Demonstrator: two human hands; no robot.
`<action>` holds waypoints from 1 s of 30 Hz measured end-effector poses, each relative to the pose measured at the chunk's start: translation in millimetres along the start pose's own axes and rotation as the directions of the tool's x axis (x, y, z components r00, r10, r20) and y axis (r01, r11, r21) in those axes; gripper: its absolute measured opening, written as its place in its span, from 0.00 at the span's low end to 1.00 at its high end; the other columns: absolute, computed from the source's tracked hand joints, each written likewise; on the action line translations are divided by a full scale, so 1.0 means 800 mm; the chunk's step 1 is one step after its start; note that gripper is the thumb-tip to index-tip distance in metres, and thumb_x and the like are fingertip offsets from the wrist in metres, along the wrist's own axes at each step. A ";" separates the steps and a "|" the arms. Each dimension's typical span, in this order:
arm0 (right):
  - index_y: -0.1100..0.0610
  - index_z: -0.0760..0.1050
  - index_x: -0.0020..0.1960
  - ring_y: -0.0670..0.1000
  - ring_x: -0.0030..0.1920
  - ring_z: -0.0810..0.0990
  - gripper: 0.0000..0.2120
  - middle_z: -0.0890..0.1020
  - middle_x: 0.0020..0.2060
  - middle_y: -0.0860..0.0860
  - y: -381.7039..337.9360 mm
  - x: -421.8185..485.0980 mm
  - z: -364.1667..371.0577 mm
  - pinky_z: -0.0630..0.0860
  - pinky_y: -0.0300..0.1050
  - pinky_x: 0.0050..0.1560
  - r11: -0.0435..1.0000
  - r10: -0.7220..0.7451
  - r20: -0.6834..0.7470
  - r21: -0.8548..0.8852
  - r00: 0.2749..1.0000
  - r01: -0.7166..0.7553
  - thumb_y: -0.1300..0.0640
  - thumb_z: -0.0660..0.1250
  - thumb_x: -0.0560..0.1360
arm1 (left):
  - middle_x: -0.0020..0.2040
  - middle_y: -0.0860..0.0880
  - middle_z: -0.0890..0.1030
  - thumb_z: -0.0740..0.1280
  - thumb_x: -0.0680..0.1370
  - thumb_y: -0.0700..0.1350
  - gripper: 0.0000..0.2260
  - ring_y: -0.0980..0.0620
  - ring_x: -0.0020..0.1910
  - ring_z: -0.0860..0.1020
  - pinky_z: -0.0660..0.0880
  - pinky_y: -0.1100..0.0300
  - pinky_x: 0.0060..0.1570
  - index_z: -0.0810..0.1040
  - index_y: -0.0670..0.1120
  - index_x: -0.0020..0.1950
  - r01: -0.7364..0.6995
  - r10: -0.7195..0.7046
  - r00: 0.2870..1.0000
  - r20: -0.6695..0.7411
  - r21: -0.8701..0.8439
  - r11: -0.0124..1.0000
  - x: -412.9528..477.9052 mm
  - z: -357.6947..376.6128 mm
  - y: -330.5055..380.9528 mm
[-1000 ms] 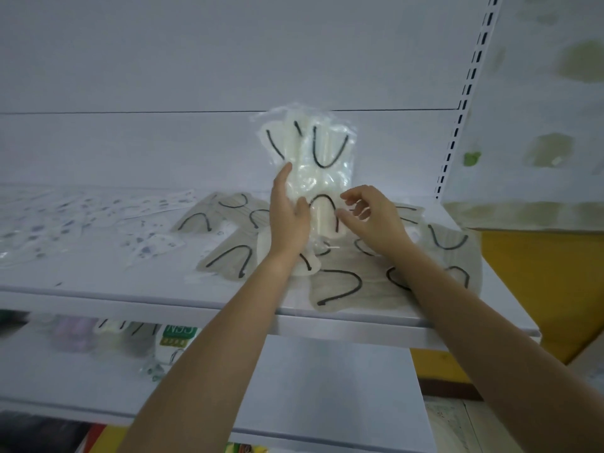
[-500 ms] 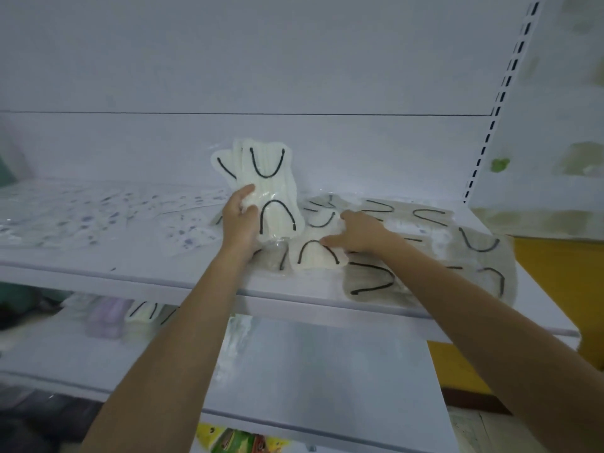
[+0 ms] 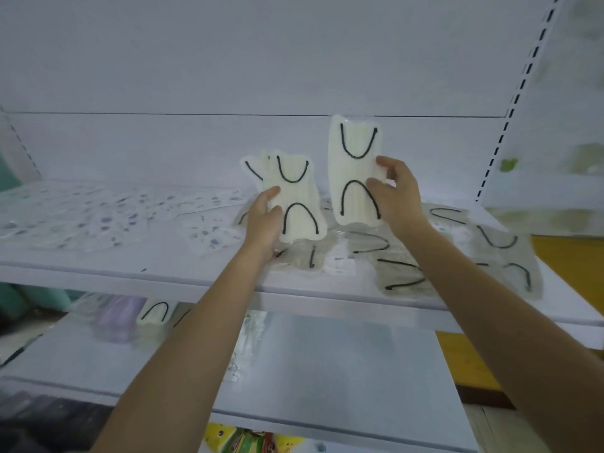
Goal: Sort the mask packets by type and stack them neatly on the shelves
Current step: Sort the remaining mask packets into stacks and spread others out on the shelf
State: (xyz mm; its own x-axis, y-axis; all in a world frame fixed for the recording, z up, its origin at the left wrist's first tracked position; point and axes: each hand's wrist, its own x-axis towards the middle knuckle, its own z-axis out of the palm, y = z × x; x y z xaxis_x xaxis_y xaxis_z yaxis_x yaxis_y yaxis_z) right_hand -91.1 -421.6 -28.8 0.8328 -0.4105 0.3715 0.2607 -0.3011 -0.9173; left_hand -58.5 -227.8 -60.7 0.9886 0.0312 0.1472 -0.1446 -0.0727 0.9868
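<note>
Blurred patterned packets (image 3: 98, 217) at left, colourful wrappers (image 3: 248, 440) cut off by bottom edge

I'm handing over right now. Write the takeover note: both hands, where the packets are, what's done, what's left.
Left hand grips a fanned bundle of cream packets, upright above the upper shelf.
Right hand pinches one more cream packet, upright beside the bundle.
On the shelf: speckled packets spread at the left, grey-beige packets loose and overlapping at the right.
Done: several cream packets gathered in hand.
Left: join the single packet to the bundle, stack it down, then gather the other two types.
</note>
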 end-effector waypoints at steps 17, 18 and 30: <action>0.55 0.43 0.77 0.47 0.75 0.53 0.32 0.53 0.76 0.52 -0.047 -0.129 0.187 0.52 0.30 0.65 0.985 -0.157 0.377 -0.007 0.913 0.173 0.60 0.58 0.80 | 0.75 0.53 0.63 0.55 0.76 0.50 0.26 0.51 0.72 0.64 0.60 0.47 0.72 0.57 0.59 0.75 -0.111 0.092 0.989 -0.112 -0.180 0.977 -0.061 -0.155 -0.013; 0.55 0.43 0.77 0.47 0.75 0.53 0.33 0.53 0.76 0.52 -0.050 -0.142 0.205 0.52 0.31 0.66 0.982 -0.180 0.411 0.016 0.894 0.190 0.61 0.58 0.79 | 0.74 0.54 0.63 0.56 0.77 0.54 0.26 0.53 0.72 0.64 0.61 0.49 0.72 0.57 0.58 0.75 -0.104 0.073 0.986 -0.150 -0.207 0.973 -0.071 -0.173 -0.016; 0.60 0.46 0.76 0.55 0.66 0.64 0.34 0.60 0.68 0.60 0.006 -0.339 0.433 0.62 0.38 0.54 0.985 -0.081 0.785 -0.032 0.613 0.171 0.59 0.62 0.78 | 0.54 0.49 0.81 0.62 0.75 0.39 0.20 0.51 0.51 0.81 0.80 0.55 0.44 0.71 0.51 0.66 0.237 -0.255 0.874 -0.414 -0.096 0.967 -0.188 -0.416 -0.163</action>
State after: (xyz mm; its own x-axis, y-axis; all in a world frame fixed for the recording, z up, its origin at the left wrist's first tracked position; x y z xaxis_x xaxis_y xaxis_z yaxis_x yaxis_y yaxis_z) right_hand -146.5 -13.3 -183.9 0.8733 0.4488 0.1897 0.3840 -0.3940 -0.8351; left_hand -201.8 108.5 -189.1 0.8833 0.4590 -0.0954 0.0904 0.0330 0.9954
